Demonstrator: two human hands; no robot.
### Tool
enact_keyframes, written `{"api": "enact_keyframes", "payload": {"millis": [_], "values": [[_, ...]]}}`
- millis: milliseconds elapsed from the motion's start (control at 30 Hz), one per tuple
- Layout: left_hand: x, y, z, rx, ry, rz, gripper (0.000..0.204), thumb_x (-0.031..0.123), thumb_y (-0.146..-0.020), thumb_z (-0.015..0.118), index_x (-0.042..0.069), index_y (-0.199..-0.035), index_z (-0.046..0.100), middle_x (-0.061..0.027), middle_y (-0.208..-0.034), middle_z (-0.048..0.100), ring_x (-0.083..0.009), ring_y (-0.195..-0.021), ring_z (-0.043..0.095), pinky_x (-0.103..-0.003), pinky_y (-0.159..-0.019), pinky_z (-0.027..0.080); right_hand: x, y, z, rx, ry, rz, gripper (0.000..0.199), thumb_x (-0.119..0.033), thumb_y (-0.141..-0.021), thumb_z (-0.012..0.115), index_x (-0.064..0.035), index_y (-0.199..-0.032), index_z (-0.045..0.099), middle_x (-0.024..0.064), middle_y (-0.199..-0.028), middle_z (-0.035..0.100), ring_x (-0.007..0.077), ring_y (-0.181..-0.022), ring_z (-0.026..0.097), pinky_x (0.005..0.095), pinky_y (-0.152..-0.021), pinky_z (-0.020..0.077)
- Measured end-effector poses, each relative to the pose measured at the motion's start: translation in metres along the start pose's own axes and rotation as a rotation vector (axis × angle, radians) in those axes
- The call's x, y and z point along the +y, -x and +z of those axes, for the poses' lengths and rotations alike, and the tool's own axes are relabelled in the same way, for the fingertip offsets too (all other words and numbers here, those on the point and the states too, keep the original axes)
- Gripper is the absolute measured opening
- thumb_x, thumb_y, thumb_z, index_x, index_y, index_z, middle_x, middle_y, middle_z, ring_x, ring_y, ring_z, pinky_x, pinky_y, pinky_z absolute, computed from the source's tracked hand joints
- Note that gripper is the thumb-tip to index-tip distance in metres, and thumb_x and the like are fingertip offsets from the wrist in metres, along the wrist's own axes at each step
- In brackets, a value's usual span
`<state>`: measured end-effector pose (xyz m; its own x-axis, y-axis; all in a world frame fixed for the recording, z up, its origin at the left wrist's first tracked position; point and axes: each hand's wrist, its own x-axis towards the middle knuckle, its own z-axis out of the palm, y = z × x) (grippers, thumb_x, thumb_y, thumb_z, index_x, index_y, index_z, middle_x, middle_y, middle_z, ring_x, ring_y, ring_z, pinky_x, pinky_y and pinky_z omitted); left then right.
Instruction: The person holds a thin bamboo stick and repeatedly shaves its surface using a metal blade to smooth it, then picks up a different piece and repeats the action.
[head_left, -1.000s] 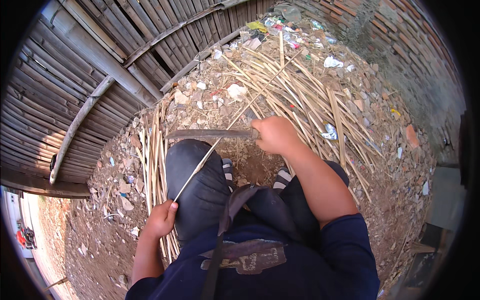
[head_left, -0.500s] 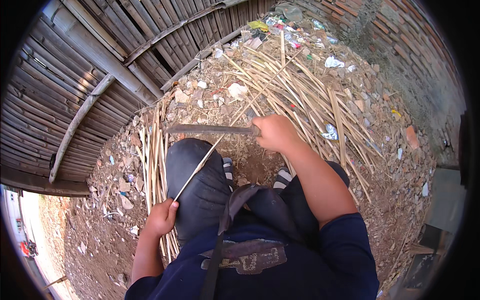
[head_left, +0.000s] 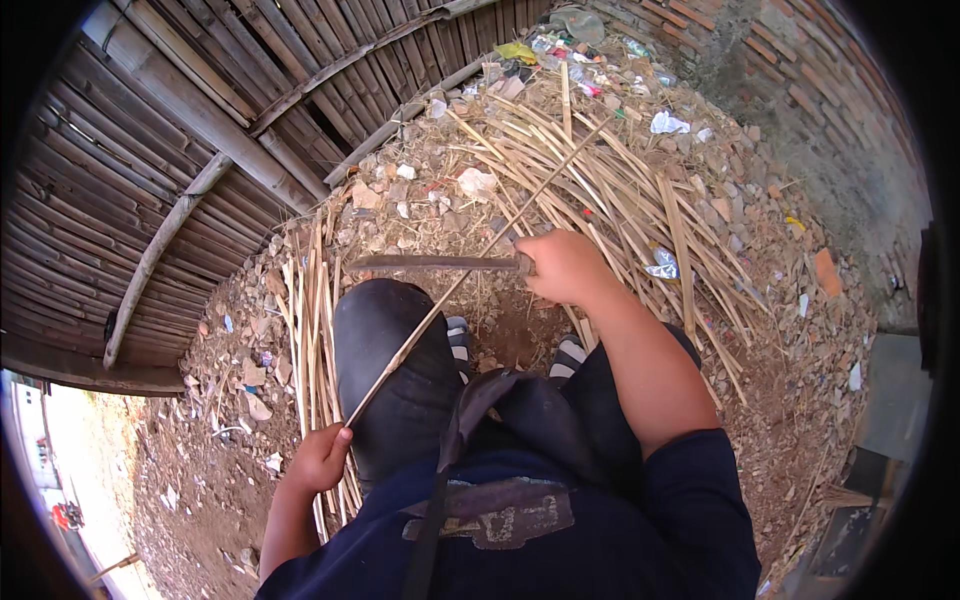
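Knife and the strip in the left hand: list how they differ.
The knife is dark; the strip is tan. The knife, held by the right hand, lies nearly level across the view, while the strip, held by the left hand, slants up to the right. The strip looks longer than the knife. Both are narrow.

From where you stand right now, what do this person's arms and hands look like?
The left hand and right hand are bare: no gloves, rings or watch show. The right sleeve is short and dark navy; the left sleeve matches its colour.
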<state>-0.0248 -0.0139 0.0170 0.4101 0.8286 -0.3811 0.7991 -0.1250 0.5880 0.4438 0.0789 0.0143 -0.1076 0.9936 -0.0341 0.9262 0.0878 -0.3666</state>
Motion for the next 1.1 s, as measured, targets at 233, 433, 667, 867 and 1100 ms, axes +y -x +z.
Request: {"api": "enact_keyframes", "payload": {"millis": [233,433,667,867,1100], "values": [[-0.002,0.010,-0.001,-0.025,0.017,-0.071,0.057,0.046,-0.110,0.040,-0.001,-0.083,0.056,-0.0218,-0.069,0.058,-0.0409,-0.067,0.059,-0.047,-0.067,0.048,0.006,-0.009,-0.001,0.023,-0.022,0.206,0.023,-0.014,-0.077,0.068,-0.0081,-0.099,0.070,0.0190,-0.091,0.071,0.0391,-0.091,0.070,0.0501,-0.081,0.0563],[-0.016,-0.003,0.008,0.042,-0.022,0.011,0.057,0.046,-0.110,0.041,-0.002,-0.083,0.056,-0.0230,-0.068,0.058,-0.0431,-0.066,0.059,-0.048,-0.065,0.047,0.030,-0.018,0.035,-0.093,-0.247,0.065,0.027,-0.019,-0.077,0.072,-0.0068,-0.101,0.071,0.0200,-0.091,0.072,0.0409,-0.090,0.070,0.0505,-0.081,0.0563],[-0.006,0.010,0.011,0.043,-0.037,-0.103,0.052,0.044,-0.109,0.044,-0.001,-0.085,0.058,-0.0255,-0.071,0.061,-0.0483,-0.070,0.061,-0.051,-0.066,0.048,-0.023,-0.006,0.008,0.022,-0.028,0.006,0.026,-0.020,-0.078,0.071,-0.0090,-0.102,0.071,0.0199,-0.088,0.072,0.0408,-0.086,0.070,0.0500,-0.081,0.0564],[-0.009,-0.004,0.010,0.078,-0.115,-0.050,0.048,0.041,-0.108,0.046,-0.001,-0.086,0.058,-0.0267,-0.072,0.061,-0.0508,-0.073,0.061,-0.054,-0.067,0.048,0.010,-0.018,0.012,-0.007,-0.063,0.167,0.021,-0.016,-0.079,0.069,-0.0106,-0.099,0.072,0.0177,-0.085,0.071,0.0387,-0.086,0.071,0.0494,-0.079,0.0567],[-0.004,0.007,0.009,0.016,-0.074,-0.120,0.049,0.041,-0.108,0.045,-0.001,-0.086,0.058,-0.0275,-0.072,0.061,-0.0505,-0.073,0.061,-0.053,-0.068,0.048,-0.021,-0.007,0.002,0.084,0.024,0.026,0.023,-0.016,-0.080,0.069,-0.0117,-0.102,0.071,0.0169,-0.084,0.071,0.0379,-0.086,0.071,0.0494,-0.077,0.0571]]}}
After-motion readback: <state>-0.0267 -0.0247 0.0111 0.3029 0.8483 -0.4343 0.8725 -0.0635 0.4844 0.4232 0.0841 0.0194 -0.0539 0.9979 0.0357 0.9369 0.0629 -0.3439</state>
